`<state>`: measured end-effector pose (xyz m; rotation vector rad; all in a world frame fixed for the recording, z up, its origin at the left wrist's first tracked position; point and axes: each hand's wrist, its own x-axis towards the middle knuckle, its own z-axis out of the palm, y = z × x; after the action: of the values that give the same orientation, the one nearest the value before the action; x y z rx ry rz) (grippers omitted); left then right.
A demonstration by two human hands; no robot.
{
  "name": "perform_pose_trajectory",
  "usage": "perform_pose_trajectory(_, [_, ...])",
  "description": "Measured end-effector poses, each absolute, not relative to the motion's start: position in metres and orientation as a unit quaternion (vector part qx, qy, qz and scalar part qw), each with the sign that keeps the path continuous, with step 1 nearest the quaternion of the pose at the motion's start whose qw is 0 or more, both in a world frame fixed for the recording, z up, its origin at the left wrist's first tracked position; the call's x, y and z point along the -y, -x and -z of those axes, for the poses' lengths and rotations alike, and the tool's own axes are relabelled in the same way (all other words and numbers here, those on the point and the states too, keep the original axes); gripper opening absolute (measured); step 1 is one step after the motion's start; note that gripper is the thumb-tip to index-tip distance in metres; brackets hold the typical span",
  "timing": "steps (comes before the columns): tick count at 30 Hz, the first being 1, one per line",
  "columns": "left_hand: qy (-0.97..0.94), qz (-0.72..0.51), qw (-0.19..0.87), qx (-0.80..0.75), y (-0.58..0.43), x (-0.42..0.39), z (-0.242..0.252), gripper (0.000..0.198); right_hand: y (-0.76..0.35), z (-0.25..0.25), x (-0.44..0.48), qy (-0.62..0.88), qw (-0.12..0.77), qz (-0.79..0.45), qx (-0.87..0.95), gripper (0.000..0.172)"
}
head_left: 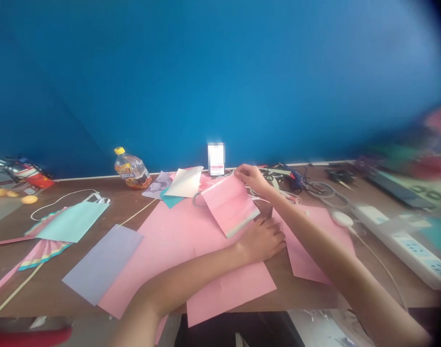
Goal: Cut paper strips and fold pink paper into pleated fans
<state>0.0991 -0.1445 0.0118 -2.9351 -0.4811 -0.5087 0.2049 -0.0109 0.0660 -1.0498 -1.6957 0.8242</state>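
Note:
My left hand [263, 238] grips the near edge of a folded pink paper [229, 205] with a pale teal strip along its lower edge. My right hand [253, 177] pinches the far corner of the same paper and lifts it off the table. Under it lie large pink sheets [173, 246] spread over the brown table [307, 294]. Another pink sheet [307, 250] lies beneath my right forearm.
A lavender sheet [103, 262] and a light teal paper [74, 220] over a pleated pink fan [43, 250] lie at left. A juice bottle [133, 170] stands by the blue wall. A glue gun [294, 177], cables and a white power strip [404, 241] sit at right.

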Motion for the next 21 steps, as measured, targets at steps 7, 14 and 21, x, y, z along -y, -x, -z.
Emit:
perform_pose_trajectory(7, [0.966, 0.173, 0.063, 0.182, -0.099, 0.144, -0.009, 0.032, -0.220, -0.088, 0.023, 0.458, 0.526, -0.252, 0.671, 0.032])
perform_pose_trajectory(14, [0.960, 0.259, 0.060, 0.092, -0.087, 0.148, -0.025, 0.032, -0.269, -0.072, 0.018, 0.479, 0.655, -0.328, 0.483, 0.036])
perform_pose_trajectory(21, [0.725, 0.549, -0.234, 0.344, -0.058, 0.122, -0.054, 0.017, -0.269, -0.036, 0.015, 0.488, 0.597, -0.458, 0.442, 0.044])
